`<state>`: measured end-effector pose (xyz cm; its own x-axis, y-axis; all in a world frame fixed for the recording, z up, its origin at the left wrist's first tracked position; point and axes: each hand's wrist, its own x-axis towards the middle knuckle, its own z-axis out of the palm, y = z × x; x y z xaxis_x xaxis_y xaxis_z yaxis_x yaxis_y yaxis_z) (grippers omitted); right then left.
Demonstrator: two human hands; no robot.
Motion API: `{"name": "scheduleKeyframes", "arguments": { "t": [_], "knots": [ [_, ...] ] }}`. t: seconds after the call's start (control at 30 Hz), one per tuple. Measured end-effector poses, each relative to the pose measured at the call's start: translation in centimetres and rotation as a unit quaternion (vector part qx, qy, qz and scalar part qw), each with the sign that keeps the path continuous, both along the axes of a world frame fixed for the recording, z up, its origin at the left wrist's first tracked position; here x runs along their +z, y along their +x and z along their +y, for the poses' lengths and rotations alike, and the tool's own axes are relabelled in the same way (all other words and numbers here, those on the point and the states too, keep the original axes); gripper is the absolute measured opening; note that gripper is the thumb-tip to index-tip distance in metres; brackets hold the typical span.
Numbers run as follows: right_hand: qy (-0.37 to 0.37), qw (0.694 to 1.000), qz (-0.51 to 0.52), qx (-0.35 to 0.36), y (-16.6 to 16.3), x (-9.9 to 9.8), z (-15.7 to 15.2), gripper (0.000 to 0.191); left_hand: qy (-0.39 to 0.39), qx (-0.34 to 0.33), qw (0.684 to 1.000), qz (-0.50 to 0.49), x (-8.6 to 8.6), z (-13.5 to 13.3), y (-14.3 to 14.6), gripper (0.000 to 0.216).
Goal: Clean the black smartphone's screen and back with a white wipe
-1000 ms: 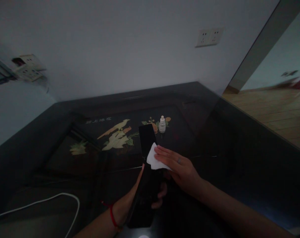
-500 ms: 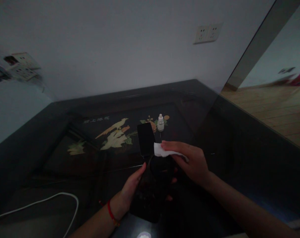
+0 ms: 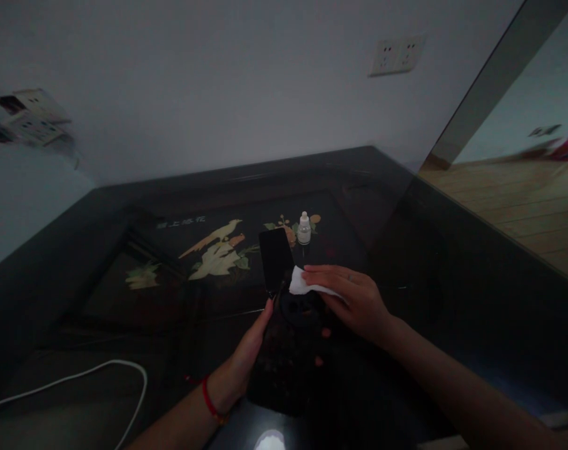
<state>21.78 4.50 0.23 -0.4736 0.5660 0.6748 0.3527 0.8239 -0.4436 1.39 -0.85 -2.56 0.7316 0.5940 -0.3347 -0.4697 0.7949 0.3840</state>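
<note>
While left hand (image 3: 252, 350) clasps black device (image 3: 275, 259) from below, grip closed round lower body, right hand (image 3: 356, 300) pinches white wipe (image 3: 298, 285) against it. Device above table (image 3: 429, 250) centre: likely rigid, glossy, slippery; hold by edges. Dropper bottle (image 3: 304, 228) at 12 o'clock.

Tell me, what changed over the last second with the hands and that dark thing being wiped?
The right hand, which lay flat pressing the white cloth on the dark device, has raised its palm and now pinches the cloth in its fingertips. The left hand keeps hold of the device. The small bottle and white cable have not moved.
</note>
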Motion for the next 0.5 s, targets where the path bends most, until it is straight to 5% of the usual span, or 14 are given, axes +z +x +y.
{"name": "scheduleKeyframes", "arguments": {
  "t": [0.2,0.37,0.5],
  "knots": [
    [0.020,0.996,0.004,0.083,-0.8,0.2,-0.6,0.027,0.013,-0.020,1.000,0.015,0.2,-0.5,0.6,0.067],
    [0.043,0.998,0.016,0.039,0.0,0.7,-0.4,0.032,0.034,0.010,0.999,-0.007,0.4,-0.6,0.3,0.059],
    [-0.032,0.998,0.048,-0.038,0.3,1.3,-0.5,0.026,0.051,0.017,0.998,-0.036,0.4,-0.5,-0.2,0.062]
  ]
}}
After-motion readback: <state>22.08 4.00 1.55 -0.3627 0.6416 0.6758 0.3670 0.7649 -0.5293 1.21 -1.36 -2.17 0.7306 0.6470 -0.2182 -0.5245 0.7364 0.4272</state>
